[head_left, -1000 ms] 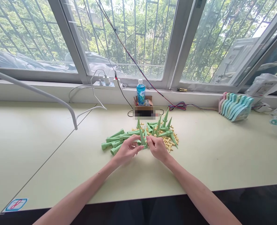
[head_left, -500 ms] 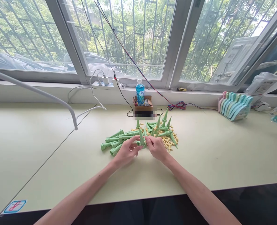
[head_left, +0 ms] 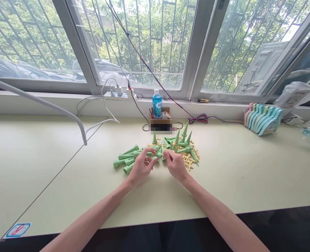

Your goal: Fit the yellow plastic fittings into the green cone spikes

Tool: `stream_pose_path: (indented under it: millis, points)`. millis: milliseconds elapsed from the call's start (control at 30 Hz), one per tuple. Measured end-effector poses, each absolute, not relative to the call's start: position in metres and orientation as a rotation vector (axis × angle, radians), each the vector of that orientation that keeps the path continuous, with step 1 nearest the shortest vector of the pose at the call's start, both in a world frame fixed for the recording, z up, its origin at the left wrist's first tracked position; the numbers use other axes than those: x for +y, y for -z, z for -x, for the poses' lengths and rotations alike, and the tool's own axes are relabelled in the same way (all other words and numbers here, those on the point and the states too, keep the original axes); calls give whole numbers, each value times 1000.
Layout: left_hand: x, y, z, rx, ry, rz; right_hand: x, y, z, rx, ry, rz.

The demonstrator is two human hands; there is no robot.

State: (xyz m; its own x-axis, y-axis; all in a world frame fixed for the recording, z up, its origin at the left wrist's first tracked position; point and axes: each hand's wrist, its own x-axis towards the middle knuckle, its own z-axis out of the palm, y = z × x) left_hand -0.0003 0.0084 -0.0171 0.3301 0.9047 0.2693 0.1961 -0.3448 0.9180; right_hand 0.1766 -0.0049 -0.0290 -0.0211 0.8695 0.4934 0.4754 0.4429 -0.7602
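Far beyond the fingers of left hand (head_left: 141, 167) and right hand (head_left: 177, 165), barred windows (head_left: 144, 42) in grey frames, full of foliage. Under both hands, a pale table (head_left: 228, 168); on the near side of the fingers, a stretch of tabletop down to the straight front edge (head_left: 167, 221). Wide room to the right of the fingers; more to the left, crossed by a dark seam (head_left: 52, 181) well apart from the left fingers. Also well apart on that side, a thick white cable (head_left: 52, 105) reaching in over the tabletop.

Just beside the left fingers, on the left, green tubes (head_left: 125, 156) lying close together, crowding that side. Just beyond the right fingers, green cones (head_left: 177, 136), some upright, some toppled. Far to the right of the fingers, near the back edge, a row of pastel plastic pieces (head_left: 263, 119). Straight ahead of the fingers, a small open cardboard box (head_left: 160, 121); upright in or behind it, cannot tell which, a bottle (head_left: 157, 105) of blue liquid.

Between the fingertips, a green piece (head_left: 159, 154), grasped at left by left thumb and forefinger; right fingertips bunched at its right side, cannot tell whether gripping or merely touching. Right beside the right knuckles, small yellow parts (head_left: 189, 163) strewn among the cones.
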Motion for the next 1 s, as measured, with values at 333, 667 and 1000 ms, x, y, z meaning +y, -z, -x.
stream_pose_path:
  millis: [333, 667, 1000]
  points:
    - [11, 11, 5, 944, -762, -1500, -7, 31, -177, -1687, -511, 1122]
    - [14, 19, 8, 817, -756, -1457, -5, 34, -178, -1749, -529, 1106]
    - [8, 12, 5, 873, -815, -1545, -6, 33, -178, -1782, -497, 1136]
